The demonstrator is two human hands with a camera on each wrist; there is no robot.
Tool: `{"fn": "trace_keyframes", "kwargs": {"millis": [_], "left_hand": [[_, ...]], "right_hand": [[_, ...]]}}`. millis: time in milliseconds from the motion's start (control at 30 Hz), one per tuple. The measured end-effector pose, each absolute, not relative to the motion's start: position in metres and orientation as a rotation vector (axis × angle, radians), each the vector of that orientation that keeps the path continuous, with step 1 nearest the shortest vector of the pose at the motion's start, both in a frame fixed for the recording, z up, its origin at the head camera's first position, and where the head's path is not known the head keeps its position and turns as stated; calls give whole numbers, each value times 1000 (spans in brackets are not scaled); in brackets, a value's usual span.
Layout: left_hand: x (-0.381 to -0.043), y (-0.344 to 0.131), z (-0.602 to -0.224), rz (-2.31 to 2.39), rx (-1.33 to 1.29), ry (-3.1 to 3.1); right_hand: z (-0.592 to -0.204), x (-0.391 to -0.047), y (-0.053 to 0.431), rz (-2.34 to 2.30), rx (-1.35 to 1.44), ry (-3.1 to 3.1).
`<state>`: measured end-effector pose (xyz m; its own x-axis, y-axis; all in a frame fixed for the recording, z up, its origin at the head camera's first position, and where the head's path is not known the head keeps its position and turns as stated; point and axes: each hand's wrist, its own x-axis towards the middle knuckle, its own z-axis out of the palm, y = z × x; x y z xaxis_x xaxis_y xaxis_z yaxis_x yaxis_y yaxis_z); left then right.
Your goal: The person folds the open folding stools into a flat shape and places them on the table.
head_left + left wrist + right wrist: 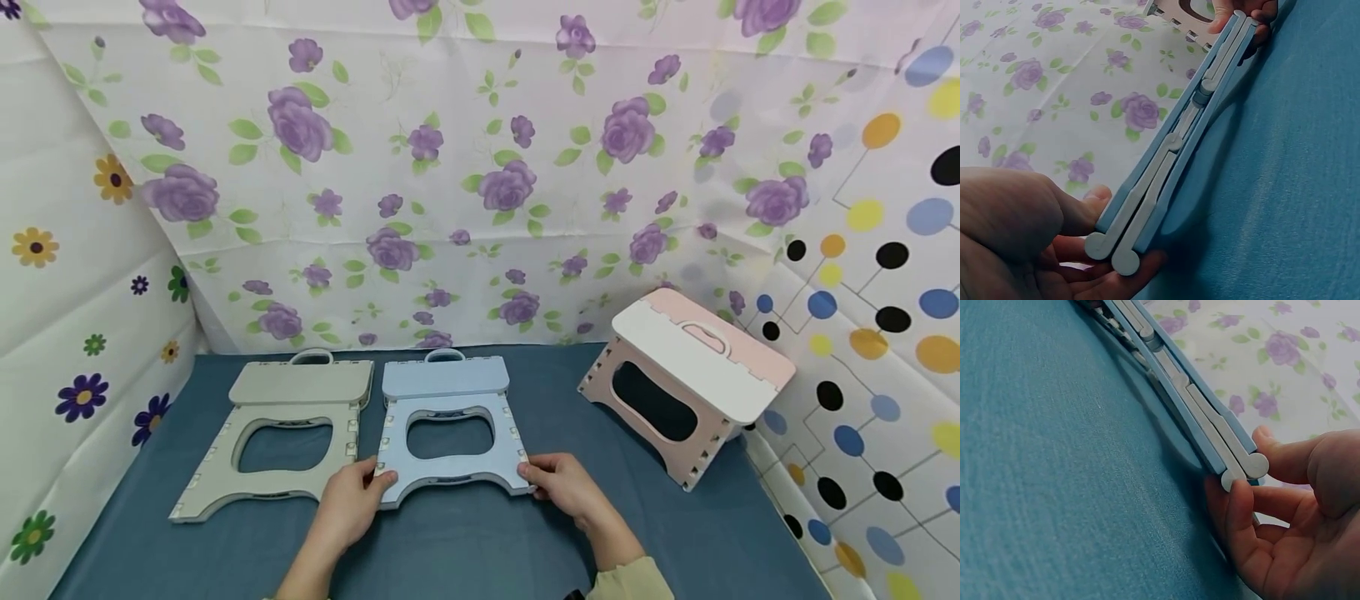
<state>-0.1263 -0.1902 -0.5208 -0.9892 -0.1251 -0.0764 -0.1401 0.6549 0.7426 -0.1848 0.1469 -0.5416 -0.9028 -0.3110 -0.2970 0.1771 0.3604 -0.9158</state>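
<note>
A light blue folding step stool (446, 379), folded flat, lies in the middle of the table with its carry handle toward the back. My left hand (351, 500) pinches its near left corner, thumb on top and fingers beneath. At the near right corner my right hand (566, 490) grips it the same way. In the left wrist view the folded stool's edge (1141, 200) shows two thin layers close together. The right wrist view has the fingers (1241, 512) curled under the corner, and the near edge shows a gap of shadow over the cloth.
A folded grey-green step stool (300, 383) lies just left of the blue one. At the right, a pink and white step stool (697, 358) stands unfolded. Blue cloth (465, 550) covers the table, and a flowered curtain (465, 275) hangs behind it.
</note>
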Motion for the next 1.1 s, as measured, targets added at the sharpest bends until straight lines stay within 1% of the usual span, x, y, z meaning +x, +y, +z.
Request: {"fn": "trace_keyframes", "kwargs": {"millis": [233,500,667,1100], "left_hand": [[-126,-194,-516,1161,-158,2856],[-122,-190,-507,915,-125,2926],[-121,-187,-506,883,-131,2949],[-122,-185,-508,860,-155,2979]], "right_hand": [[-542,-186,145,-1543,-151,2242],[-541,-181,142,-1356,-353,2451],[-542,-179,139,-1228,-350,2559],[-548,-185,138,-1188,-344,2597]]}}
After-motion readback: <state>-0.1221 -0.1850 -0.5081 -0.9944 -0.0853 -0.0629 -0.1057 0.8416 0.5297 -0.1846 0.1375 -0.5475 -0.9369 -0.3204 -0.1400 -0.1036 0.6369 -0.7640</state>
